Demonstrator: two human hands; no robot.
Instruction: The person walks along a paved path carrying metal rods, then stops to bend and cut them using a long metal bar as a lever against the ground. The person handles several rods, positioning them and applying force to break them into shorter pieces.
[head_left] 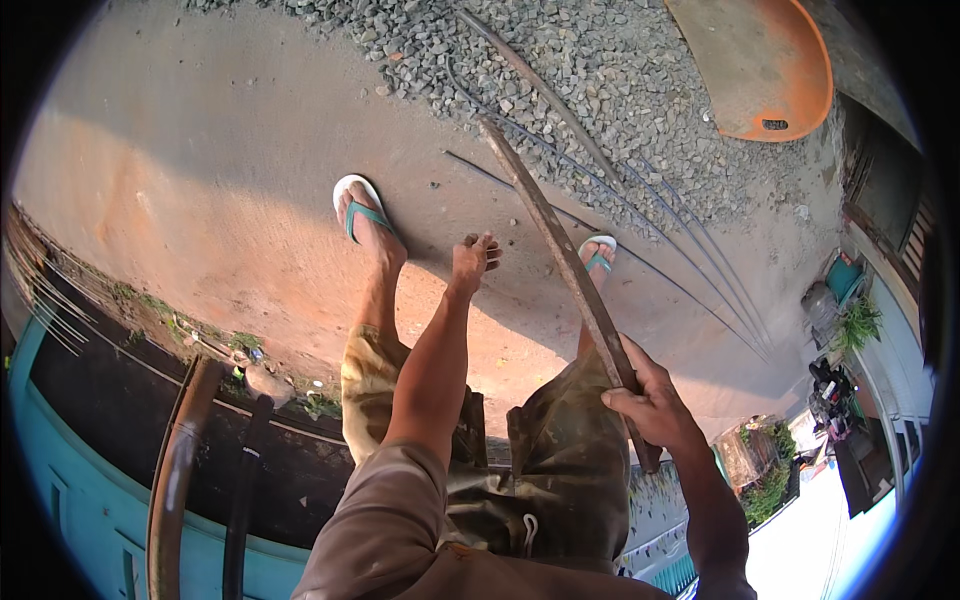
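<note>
My right hand (650, 396) is wrapped round a long brown bar (560, 255) near its lower end, thumb across it. The bar slants up and left in front of me, its far end over the edge of the gravel; wood or rusty metal, I cannot tell which. My left hand (474, 259) hangs over the ground between my feet, apart from the bar, fingers loosely curled with gaps between them and nothing visible in them. Several thin dark rods (690, 262) lie on the ground beyond the bar, beside a thicker brown pole (540, 88) on the gravel.
Grey gravel (620, 60) is heaped ahead, with an orange-rimmed metal pan (775, 75) on it at the far right. At left run a dark ditch (110, 375), a rusty pipe (185, 470) and a turquoise wall (70, 500). Plants (858, 322) and clutter stand at right.
</note>
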